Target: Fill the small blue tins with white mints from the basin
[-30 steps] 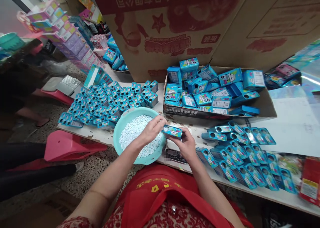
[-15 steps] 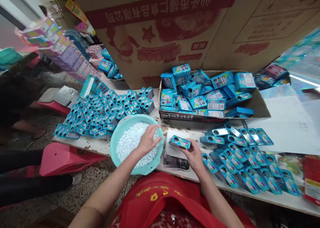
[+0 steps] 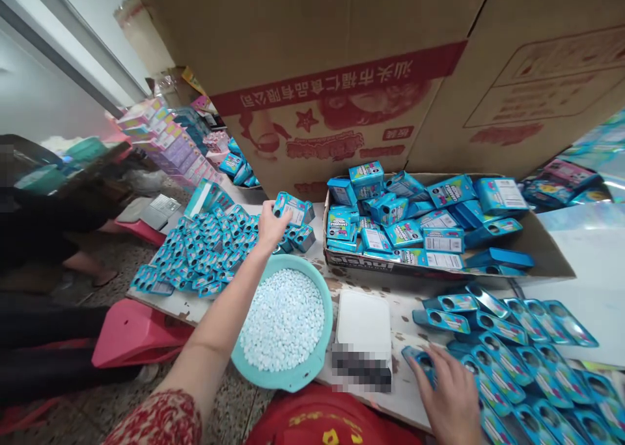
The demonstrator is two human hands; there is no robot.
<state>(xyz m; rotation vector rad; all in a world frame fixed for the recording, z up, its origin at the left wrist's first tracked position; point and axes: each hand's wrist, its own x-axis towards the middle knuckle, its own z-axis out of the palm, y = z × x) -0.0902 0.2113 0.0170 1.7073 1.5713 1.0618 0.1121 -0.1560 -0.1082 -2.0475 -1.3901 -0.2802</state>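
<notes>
My left hand (image 3: 273,230) is stretched out beyond the bowl, fingers and thumb closed on a small blue candy box (image 3: 294,210) above the left group of boxes. Below that arm a teal bowl (image 3: 328,301) holds many small white candies (image 3: 283,321). To the bowl's right lies a white scale (image 3: 364,318), its top bare and its display blurred out. My right hand (image 3: 452,396) lies over the front left of the right group, fingers spread, touching the end of a blue candy box (image 3: 420,361). The fingers partly hide this box.
Many blue boxes with round holes (image 3: 209,243) stand packed on the left of the table. An open carton (image 3: 439,277) of blue boxes is behind the scale, against tall cardboard (image 3: 351,126). More boxes (image 3: 541,373) stand at right. A pink stool (image 3: 127,341) and a seated person are left.
My left hand has gone from over the candies to the left group and taken a candy box. My right hand has moved right, off the scale, and no longer holds a box above it.
</notes>
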